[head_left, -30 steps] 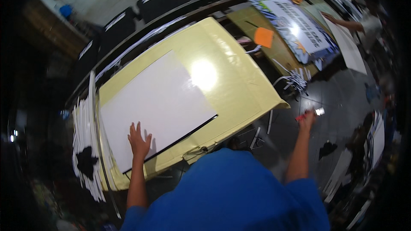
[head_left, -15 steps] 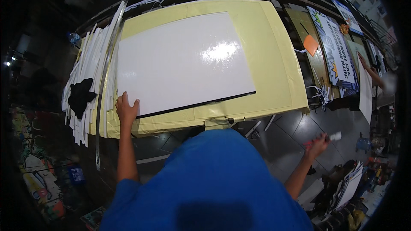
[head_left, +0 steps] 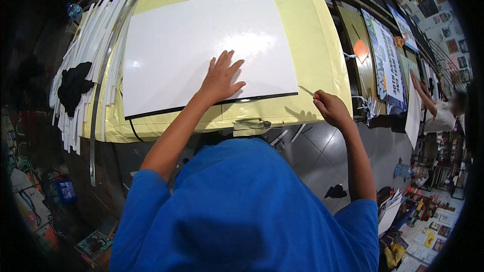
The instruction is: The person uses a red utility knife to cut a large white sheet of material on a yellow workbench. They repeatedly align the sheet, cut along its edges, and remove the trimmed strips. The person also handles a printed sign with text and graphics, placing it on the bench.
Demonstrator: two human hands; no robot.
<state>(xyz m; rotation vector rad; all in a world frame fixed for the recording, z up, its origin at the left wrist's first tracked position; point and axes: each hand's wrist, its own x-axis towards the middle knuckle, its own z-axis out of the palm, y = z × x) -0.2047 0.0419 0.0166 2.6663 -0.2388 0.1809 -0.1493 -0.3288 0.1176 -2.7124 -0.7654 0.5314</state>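
Note:
A large white glossy board (head_left: pixel 186 45) with a black strip along its near edge lies on a yellow-covered table (head_left: pixel 322 45). My left hand (head_left: pixel 220 78) rests flat on the board near the middle of that edge, fingers spread. Just beyond the board's near right corner, my right hand (head_left: pixel 334 110) is closed around a slim red-handled tool (head_left: pixel 316 96). Its thin shaft points toward the corner; most of the handle is hidden in my fist, so its exact kind is unclear.
White strips (head_left: pixel 75 70) are heaped at the left, with a black cloth (head_left: pixel 74 88) on them and a long metal ruler (head_left: pixel 104 65) alongside. An orange piece (head_left: pixel 361 50) and printed boards (head_left: pixel 385 60) lie to the right. Another person (head_left: pixel 438 116) handles a panel at far right.
My left hand has moved from the board's near left corner onto its surface. My right hand has risen from low right to the table's near right edge; a white thing beside it is gone.

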